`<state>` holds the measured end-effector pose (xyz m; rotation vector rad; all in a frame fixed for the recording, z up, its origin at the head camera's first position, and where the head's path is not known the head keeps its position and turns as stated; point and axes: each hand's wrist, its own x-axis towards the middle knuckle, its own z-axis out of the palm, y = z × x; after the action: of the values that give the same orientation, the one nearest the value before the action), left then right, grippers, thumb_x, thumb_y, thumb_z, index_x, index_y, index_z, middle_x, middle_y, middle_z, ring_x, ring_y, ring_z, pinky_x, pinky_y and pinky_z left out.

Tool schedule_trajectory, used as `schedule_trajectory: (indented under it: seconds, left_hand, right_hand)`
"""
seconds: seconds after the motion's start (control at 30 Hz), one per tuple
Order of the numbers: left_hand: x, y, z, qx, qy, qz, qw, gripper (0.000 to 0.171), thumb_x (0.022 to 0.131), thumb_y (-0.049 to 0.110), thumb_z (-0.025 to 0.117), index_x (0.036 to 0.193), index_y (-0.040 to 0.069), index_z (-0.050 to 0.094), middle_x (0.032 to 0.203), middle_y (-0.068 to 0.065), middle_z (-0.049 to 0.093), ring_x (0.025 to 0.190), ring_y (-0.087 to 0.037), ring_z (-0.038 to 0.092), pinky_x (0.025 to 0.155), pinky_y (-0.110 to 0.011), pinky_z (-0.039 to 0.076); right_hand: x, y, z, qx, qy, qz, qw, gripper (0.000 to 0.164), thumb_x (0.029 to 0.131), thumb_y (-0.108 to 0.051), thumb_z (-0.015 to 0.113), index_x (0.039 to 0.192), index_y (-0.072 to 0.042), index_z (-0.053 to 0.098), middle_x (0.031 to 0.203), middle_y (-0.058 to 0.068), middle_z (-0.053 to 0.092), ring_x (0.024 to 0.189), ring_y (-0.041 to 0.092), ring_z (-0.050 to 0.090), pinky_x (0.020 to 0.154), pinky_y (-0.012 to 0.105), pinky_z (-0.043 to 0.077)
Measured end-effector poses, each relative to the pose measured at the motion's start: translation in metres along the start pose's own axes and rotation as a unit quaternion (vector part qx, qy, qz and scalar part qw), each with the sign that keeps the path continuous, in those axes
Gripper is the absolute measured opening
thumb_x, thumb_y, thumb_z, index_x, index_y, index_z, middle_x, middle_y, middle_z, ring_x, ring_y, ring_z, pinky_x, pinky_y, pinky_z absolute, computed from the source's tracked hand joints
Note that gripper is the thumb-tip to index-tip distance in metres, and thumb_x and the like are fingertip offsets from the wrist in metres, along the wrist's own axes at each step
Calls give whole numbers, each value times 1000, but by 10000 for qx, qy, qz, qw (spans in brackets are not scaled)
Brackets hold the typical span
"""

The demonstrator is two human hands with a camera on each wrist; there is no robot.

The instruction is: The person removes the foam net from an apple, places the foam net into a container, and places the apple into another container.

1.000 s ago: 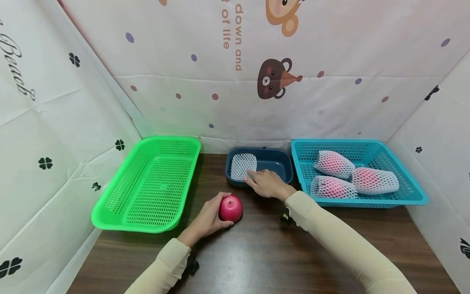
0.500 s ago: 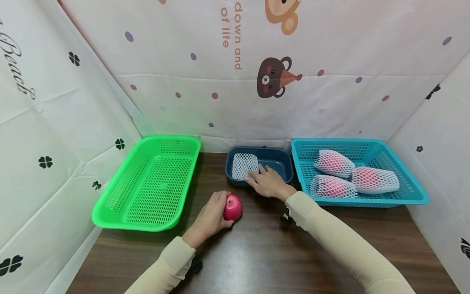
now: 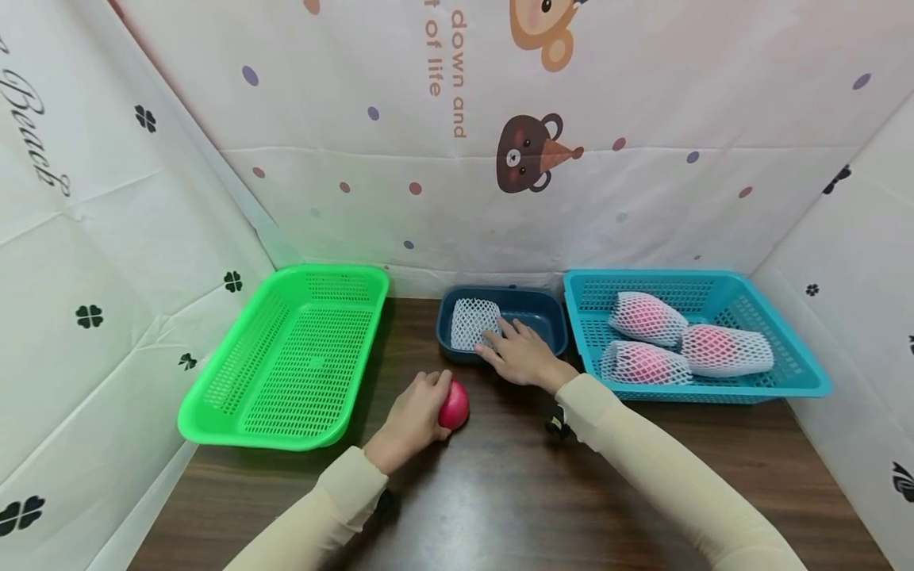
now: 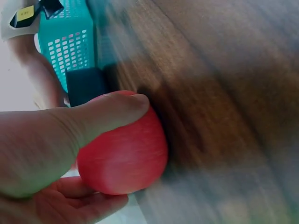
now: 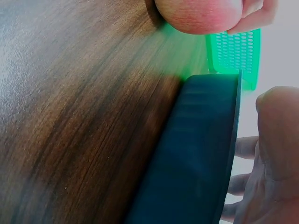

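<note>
My left hand (image 3: 414,412) grips a red apple (image 3: 455,406) on the brown tabletop. In the left wrist view the thumb lies across the top of the apple (image 4: 126,158), with fingers beneath it. My right hand (image 3: 524,354) hangs over the front rim of a small dark blue bin (image 3: 540,321), fingers spread. Its fingertips are close to a white foam net sleeve (image 3: 471,321) lying in the bin; whether they touch it I cannot tell. From the right wrist the bin's outer wall (image 5: 187,154) shows, with fingers reaching past the rim.
A green basket (image 3: 307,373) with bare mesh floor stands on the left. To the right, a blue basket (image 3: 800,373) holds 3 red fruits in white foam nets (image 3: 646,317). Printed white cloth (image 3: 321,198) encloses the table (image 3: 485,492) at back and sides.
My left hand has turned and shifted slightly right around the apple, covering more of it. The right hand's fingers have spread over the bin, with little other movement.
</note>
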<state>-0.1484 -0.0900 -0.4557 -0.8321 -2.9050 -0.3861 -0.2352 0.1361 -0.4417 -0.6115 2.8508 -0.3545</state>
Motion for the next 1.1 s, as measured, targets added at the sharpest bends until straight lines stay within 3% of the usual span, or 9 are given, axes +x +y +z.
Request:
schedule_trajectory:
  seconds: [0.2, 0.43, 0.7, 0.83, 1.1]
  left_hand:
    - [7, 6, -3, 426, -350, 12, 9985, 79, 60, 24, 101, 125, 4, 60, 108, -19, 66, 95, -33, 62, 76, -42, 62]
    - [17, 10, -7, 463, -823, -98, 9955, 80, 60, 22, 101, 125, 4, 58, 106, -16, 66, 96, -30, 61, 75, -42, 62]
    - [24, 6, -8, 266, -1286, -127, 9913, 94, 61, 17, 100, 139, 5, 50, 125, -17, 65, 109, -34, 60, 82, -44, 62]
    - [23, 3, -9, 175, -1359, -103, 9905, 97, 60, 15, 99, 142, 4, 48, 129, -18, 63, 112, -36, 58, 82, -45, 61]
    - [22, -2, -16, 134, -1227, -38, 9923, 88, 60, 13, 99, 133, 5, 50, 120, -16, 64, 106, -34, 58, 81, -44, 61]
  right_hand:
    - [-4, 3, 3, 98, 207, -71, 9997, 72, 106, -61, 38, 160, -15, 37, 167, 21, 25, 150, 47, 25, 121, 62, 20]
    - [-6, 6, 5, 309, 486, -319, 9978, 85, 98, -65, 55, 163, -16, 31, 166, 18, 27, 150, 43, 29, 119, 62, 25]
    - [-11, 7, 9, 342, 655, -1322, 9885, 105, 83, -52, 83, 162, -13, 27, 164, 17, 28, 147, 42, 31, 117, 61, 31]
    - [-15, 5, 10, 324, 659, -1632, 9839, 113, 77, -50, 89, 162, -11, 26, 164, 20, 27, 148, 43, 29, 117, 62, 29]
    - [-17, 4, 13, 372, 605, -1790, 9813, 116, 74, -53, 89, 162, -12, 26, 165, 16, 25, 151, 34, 23, 120, 56, 28]
